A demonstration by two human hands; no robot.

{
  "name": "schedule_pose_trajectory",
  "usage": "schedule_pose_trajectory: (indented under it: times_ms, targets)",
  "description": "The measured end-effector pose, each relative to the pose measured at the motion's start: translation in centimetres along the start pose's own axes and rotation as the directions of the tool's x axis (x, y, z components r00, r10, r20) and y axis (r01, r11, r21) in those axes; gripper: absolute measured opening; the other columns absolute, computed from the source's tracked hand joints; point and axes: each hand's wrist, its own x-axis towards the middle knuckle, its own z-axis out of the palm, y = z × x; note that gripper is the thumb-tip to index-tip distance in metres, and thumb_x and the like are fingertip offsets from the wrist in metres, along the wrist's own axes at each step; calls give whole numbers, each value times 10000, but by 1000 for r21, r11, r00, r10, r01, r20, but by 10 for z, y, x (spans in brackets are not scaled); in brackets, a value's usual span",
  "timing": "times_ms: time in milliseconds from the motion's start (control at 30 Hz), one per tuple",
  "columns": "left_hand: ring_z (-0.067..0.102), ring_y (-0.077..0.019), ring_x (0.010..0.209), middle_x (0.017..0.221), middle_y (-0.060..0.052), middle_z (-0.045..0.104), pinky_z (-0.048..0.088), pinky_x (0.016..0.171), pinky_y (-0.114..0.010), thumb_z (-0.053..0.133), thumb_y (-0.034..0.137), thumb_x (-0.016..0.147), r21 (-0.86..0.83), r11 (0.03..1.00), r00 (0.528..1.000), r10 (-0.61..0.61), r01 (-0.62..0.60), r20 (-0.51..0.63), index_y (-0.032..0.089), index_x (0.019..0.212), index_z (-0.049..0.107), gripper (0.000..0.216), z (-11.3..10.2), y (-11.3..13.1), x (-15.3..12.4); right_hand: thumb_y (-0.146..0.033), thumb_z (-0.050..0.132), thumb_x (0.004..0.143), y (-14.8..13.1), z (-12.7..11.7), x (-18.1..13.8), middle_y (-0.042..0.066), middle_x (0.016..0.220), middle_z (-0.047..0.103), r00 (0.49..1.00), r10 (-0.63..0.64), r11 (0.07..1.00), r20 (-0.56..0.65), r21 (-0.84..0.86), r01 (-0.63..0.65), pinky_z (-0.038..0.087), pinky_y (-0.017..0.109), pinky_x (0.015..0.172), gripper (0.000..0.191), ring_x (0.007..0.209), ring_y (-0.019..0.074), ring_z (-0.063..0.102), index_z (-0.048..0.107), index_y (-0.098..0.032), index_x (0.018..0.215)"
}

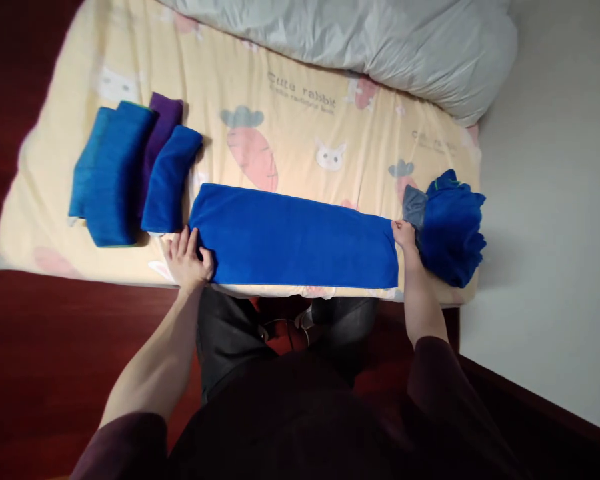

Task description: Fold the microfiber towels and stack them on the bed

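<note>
A blue towel [295,237] lies flat as a long strip along the near edge of the bed. My left hand [187,259] rests on its left end with the fingers spread. At the far right corner, my right hand [404,235] pinches the towel's edge. Left of the strip sit a narrow folded blue towel [170,180], a purple folded towel [163,130] and wider folded blue towels [123,173]. Just right of my right hand is a crumpled heap of blue cloth [453,230], with a grey cloth [414,207] against it.
The bed has a yellow sheet [300,127] printed with carrots and rabbits. A pale grey quilt [380,40] is bunched along the far side. On the right stands a white wall [545,220]. The floor [55,360] is dark red.
</note>
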Motion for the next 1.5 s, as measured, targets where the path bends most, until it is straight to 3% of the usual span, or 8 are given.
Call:
schedule_pose_trajectory:
  times_ms: [333, 467, 633, 833, 1067, 1167, 1333, 1500]
  targets:
    - [322, -313, 1524, 1622, -140, 435, 130, 1268, -581, 541, 267, 905, -15, 1000, 1000, 21, -21, -22, 133, 1523, 511, 634, 3, -5, -1, -356, 737, 721, -6, -2, 21, 95, 814, 765, 998, 54, 826, 29, 560, -61, 590, 364, 719, 354, 728, 217, 703, 769, -104, 968]
    - [329, -311, 1518, 1624, -134, 433, 143, 1265, -572, 547, 257, 908, -23, 999, 999, 38, -38, -35, 139, 1529, 505, 634, 3, -6, -1, -281, 664, 729, -6, -1, 23, 87, 834, 776, 992, 54, 791, -114, 611, 28, 604, 374, 775, 267, 762, 210, 724, 774, -127, 919]
    - [358, -305, 1507, 1615, -117, 452, 174, 1263, -559, 537, 267, 912, 22, 999, 997, 51, -50, -53, 149, 1526, 514, 626, 4, -6, -1, -235, 609, 746, -6, 2, 30, 114, 890, 785, 966, 2, 829, -260, 540, 144, 605, 406, 855, 291, 848, 238, 748, 777, -117, 952]
    - [297, -311, 1533, 1645, -124, 401, 102, 1275, -597, 533, 282, 909, -28, 1000, 1000, 2, -2, -10, 153, 1546, 485, 651, 3, -5, -1, -153, 520, 815, -24, 14, 13, 180, 1106, 756, 967, 9, 970, -256, 236, 53, 535, 449, 1025, 353, 1069, 269, 700, 752, -92, 1074]
    - [338, -341, 1510, 1621, -141, 431, 165, 1204, -660, 439, 361, 957, 24, 999, 1000, 27, -27, -13, 91, 1510, 500, 618, 0, 0, -1, -299, 335, 1050, -116, 39, -81, 202, 1668, 317, 938, -302, 952, -170, 2, 307, 206, 470, 1268, 543, 1543, 279, 235, 480, -56, 1513]
    - [371, -326, 1498, 1605, -151, 460, 208, 1238, -606, 475, 341, 933, 65, 997, 999, 35, -33, -35, 105, 1508, 520, 623, -1, 3, 0, -391, 297, 1076, -185, 60, -143, 72, 1727, 215, 844, -537, 842, -8, 60, 536, 84, 568, 1299, 606, 1605, 285, 89, 276, -180, 1644]
    - [383, -320, 1494, 1607, -133, 462, 205, 1248, -574, 502, 305, 898, 88, 996, 1000, 20, -18, -21, 120, 1513, 521, 643, -1, 6, 0, -419, 417, 1047, -275, 85, -231, -51, 1739, 141, 577, -797, 604, 179, 219, 766, -1, 575, 1318, 754, 1615, 280, -54, 26, -310, 1682]
    - [380, -317, 1495, 1602, -142, 467, 207, 1254, -560, 490, 293, 921, 98, 994, 997, 60, -56, -38, 104, 1510, 522, 619, -1, 6, -1, -406, 444, 1051, -284, 103, -247, -6, 1735, 123, 543, -809, 585, 223, 226, 779, -10, 544, 1318, 740, 1618, 252, 7, 85, -254, 1681]
